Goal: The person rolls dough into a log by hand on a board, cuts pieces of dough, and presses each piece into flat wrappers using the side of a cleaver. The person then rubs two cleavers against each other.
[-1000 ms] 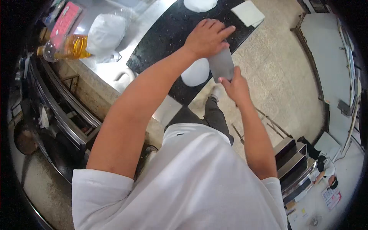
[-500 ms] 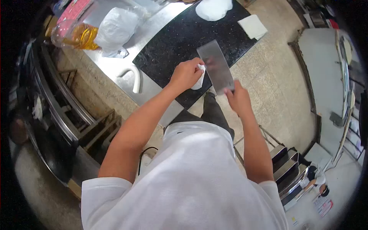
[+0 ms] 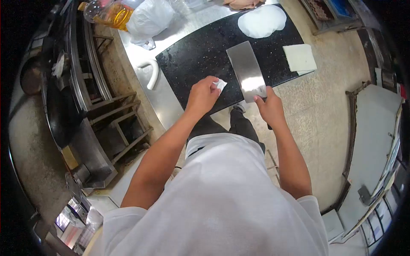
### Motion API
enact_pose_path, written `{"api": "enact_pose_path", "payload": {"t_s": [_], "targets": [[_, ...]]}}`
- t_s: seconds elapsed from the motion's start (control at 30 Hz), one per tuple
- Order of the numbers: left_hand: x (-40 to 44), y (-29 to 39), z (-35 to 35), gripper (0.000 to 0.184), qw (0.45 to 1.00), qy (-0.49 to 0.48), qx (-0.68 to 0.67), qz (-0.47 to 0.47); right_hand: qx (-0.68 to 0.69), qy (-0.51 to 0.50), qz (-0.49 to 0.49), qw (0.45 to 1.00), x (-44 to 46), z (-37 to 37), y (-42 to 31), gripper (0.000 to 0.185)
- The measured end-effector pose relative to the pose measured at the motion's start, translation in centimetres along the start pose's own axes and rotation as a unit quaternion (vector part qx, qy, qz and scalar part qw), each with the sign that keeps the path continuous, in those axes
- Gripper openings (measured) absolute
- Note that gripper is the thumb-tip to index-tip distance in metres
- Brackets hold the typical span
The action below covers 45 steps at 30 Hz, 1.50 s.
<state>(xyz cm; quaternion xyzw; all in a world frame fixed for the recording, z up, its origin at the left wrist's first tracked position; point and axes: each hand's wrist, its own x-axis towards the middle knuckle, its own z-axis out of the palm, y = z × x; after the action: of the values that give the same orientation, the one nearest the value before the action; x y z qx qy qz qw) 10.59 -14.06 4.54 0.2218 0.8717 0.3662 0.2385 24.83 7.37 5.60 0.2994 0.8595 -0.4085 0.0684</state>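
Note:
My right hand (image 3: 270, 108) grips the handle of a broad cleaver (image 3: 246, 70), its flat blade held over the black speckled board (image 3: 200, 59) and pointing away from me. Pinched in the fingers of my left hand (image 3: 203, 97) is a small white piece that looks like crumpled paper (image 3: 220, 85); part of it is hidden by the fingers. The left hand is over the near edge of the board, apart from the blade. A round white mass (image 3: 262, 21) lies at the board's far end. Near its right corner rests a folded white cloth (image 3: 300, 59).
On the steel table (image 3: 166, 109) a curved white tube (image 3: 152, 74) lies left of the board. Behind it stand a white plastic bag (image 3: 150, 19) and a bottle of yellow oil (image 3: 113, 16). A metal rack (image 3: 121, 128) is at left, a pale counter (image 3: 371, 136) at right.
The view has turned, shifting the table contents. The white piece now shows smaller and more crumpled in my left hand, which has drawn away from the cleaver blade.

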Motion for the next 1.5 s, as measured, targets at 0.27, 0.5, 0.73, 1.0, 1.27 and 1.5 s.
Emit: {"api": "enact_pose_path", "payload": {"t_s": [0.27,0.5,0.73,1.0,1.27,1.5], "targets": [[-0.8,0.7,-0.9,0.030,0.991,0.056,0.098,0.078,-0.027,-0.033,-0.016,0.999,1.2,-0.2,-0.6,0.031],[-2.6,-1.0,-1.9,0.058,0.947,0.011,0.228,0.225,-0.058,0.035,-0.004,0.998,0.1,0.4,-0.7,0.031],[-1.7,-5.4,-3.5,0.068,0.906,-0.080,0.214,0.355,-0.081,0.040,0.057,0.994,-5.3,9.2,-6.5,0.038],[-4.0,-12.6,-7.4,0.041,0.891,-0.071,0.081,0.440,0.016,-0.005,0.101,0.995,-13.1,16.2,-10.1,0.038],[-1.7,-9.1,-10.3,0.009,0.776,-0.111,-0.606,-0.137,0.246,0.105,0.252,0.930,-16.8,12.9,-8.3,0.032],[-0.2,-8.3,-11.2,0.025,0.805,-0.170,-0.546,-0.156,0.866,-0.032,-0.005,0.499,-18.7,12.2,-5.9,0.047]]}}
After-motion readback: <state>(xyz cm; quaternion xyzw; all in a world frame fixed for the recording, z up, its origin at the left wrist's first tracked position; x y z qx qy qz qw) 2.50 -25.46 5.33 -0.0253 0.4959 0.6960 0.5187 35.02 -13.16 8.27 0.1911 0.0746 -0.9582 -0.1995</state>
